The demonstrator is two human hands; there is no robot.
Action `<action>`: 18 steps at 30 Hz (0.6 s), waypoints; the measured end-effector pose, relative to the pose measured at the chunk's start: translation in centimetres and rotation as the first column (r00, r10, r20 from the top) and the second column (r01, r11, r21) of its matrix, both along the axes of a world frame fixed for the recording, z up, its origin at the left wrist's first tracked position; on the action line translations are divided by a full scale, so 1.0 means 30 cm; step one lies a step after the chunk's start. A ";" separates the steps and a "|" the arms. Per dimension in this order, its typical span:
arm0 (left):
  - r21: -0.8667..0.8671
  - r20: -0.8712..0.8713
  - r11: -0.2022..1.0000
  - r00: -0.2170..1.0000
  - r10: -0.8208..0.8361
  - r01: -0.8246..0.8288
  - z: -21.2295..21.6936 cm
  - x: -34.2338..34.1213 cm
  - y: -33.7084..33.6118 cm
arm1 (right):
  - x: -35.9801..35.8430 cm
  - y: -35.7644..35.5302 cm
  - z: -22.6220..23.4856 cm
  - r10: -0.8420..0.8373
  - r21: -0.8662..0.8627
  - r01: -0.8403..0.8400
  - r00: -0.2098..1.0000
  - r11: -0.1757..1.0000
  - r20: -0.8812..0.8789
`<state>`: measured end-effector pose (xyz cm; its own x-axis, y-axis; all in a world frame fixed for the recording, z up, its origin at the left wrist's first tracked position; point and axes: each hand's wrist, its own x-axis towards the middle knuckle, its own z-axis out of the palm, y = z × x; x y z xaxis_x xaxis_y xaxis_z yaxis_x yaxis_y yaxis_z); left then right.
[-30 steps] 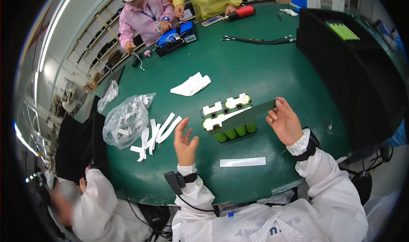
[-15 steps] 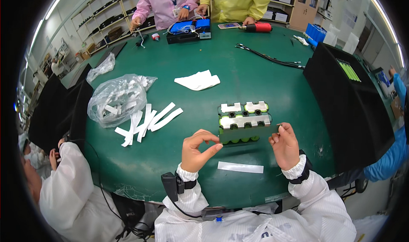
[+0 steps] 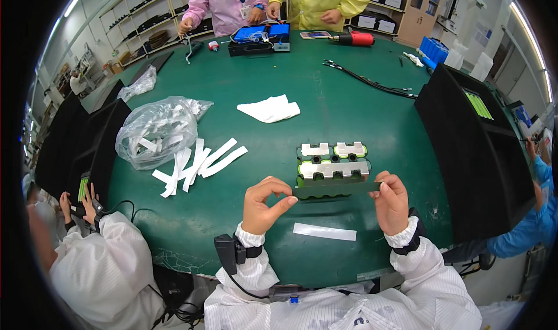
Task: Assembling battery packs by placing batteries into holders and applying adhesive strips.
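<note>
A thin dark green strip (image 3: pixel 338 189) is stretched level between my hands, just in front of a battery pack. My left hand (image 3: pixel 263 207) pinches its left end between thumb and fingers. Its right end is in the closed fingers of my right hand (image 3: pixel 393 205). The battery pack (image 3: pixel 333 169) stands on the green table, with green cells in a black holder and silvery metal plates on top. The strip hides part of its near side. Closer to me, a single white strip (image 3: pixel 324 232) lies flat on the table, between my forearms.
Several loose white strips (image 3: pixel 223 160) lie left, beside a clear plastic bag (image 3: pixel 160 133). Behind the pack rests a folded white sheet (image 3: pixel 269 108). A black box (image 3: pixel 459 155) borders the right side; black cables (image 3: pixel 372 81) and a red heat gun (image 3: pixel 356 38) lie farther back. Co-workers surround the table.
The dark green strip's right end has come down, and the strip now lies across the pack's near side. My right hand has shifted slightly and closed more around that end.
</note>
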<state>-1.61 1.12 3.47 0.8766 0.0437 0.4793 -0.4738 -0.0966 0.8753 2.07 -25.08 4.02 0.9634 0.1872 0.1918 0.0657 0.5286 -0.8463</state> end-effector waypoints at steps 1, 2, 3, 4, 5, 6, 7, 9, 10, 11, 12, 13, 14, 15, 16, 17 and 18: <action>-0.002 0.004 1.000 1.000 0.004 -0.004 -0.003 0.001 -0.002 | 0.003 -0.001 0.003 -0.009 -0.022 0.010 0.998 1.000 0.057; 0.000 0.004 1.000 1.000 0.004 -0.004 0.001 0.000 -0.009 | 0.004 -0.002 0.004 -0.009 -0.019 0.010 0.998 1.000 0.056; -0.074 -0.024 0.997 0.999 0.036 -0.038 0.011 -0.004 -0.020 | 0.002 0.001 0.004 -0.068 -0.013 0.070 0.990 0.997 0.126; -0.146 -0.054 0.987 0.996 0.066 -0.073 0.016 -0.006 -0.027 | 0.000 0.004 0.005 -0.127 -0.003 0.130 0.973 0.992 0.194; -0.143 -0.055 0.987 0.996 0.066 -0.073 0.014 -0.005 -0.029 | 0.000 0.007 0.008 -0.128 0.000 0.130 0.973 0.991 0.193; -0.185 -0.042 0.979 0.996 0.079 -0.085 0.009 -0.004 -0.029 | -0.003 0.011 0.010 -0.146 0.039 0.141 0.972 0.989 0.186; -0.228 -0.031 0.969 0.995 0.092 -0.097 0.006 -0.004 -0.029 | -0.005 0.015 0.009 -0.164 0.077 0.153 0.970 0.985 0.178; -0.198 0.001 0.978 0.998 0.059 -0.058 0.004 -0.008 -0.017 | -0.008 0.024 0.000 -0.159 0.073 0.148 0.972 0.986 0.173; -0.170 0.034 0.985 0.999 0.026 -0.020 0.002 -0.009 -0.012 | -0.009 0.027 -0.006 -0.152 0.067 0.142 0.973 0.988 0.172; -0.167 0.031 0.986 0.999 0.027 -0.022 -0.002 -0.010 -0.012 | -0.009 0.030 -0.012 -0.151 0.070 0.141 0.974 0.988 0.169; -0.176 0.036 0.984 0.999 0.005 0.002 -0.007 -0.007 -0.014 | -0.010 0.030 -0.017 -0.151 0.075 0.141 0.977 0.987 0.151; -0.185 0.040 0.982 0.999 -0.018 0.025 -0.010 -0.005 -0.015 | -0.009 0.031 -0.021 -0.150 0.080 0.141 0.979 0.987 0.134; -0.183 0.039 0.983 0.999 -0.021 0.028 -0.009 -0.004 -0.015 | -0.005 0.030 -0.026 -0.154 0.082 0.144 0.979 0.986 0.133; -0.159 0.026 0.987 1.000 -0.014 0.018 -0.010 -0.003 -0.016 | -0.002 0.028 -0.035 -0.136 0.079 0.127 0.982 0.989 0.127; -0.135 0.015 0.991 1.000 -0.007 0.009 -0.011 -0.002 -0.018 | 0.000 0.027 -0.040 -0.119 0.076 0.111 0.985 0.991 0.122; -0.133 0.012 0.991 1.000 -0.012 0.013 -0.011 -0.003 -0.019 | 0.000 0.027 -0.043 -0.124 0.077 0.115 0.985 0.990 0.120; -0.155 0.015 0.988 1.000 -0.007 0.009 -0.008 -0.006 -0.022 | 0.000 0.029 -0.044 -0.120 0.073 0.111 0.985 0.991 0.127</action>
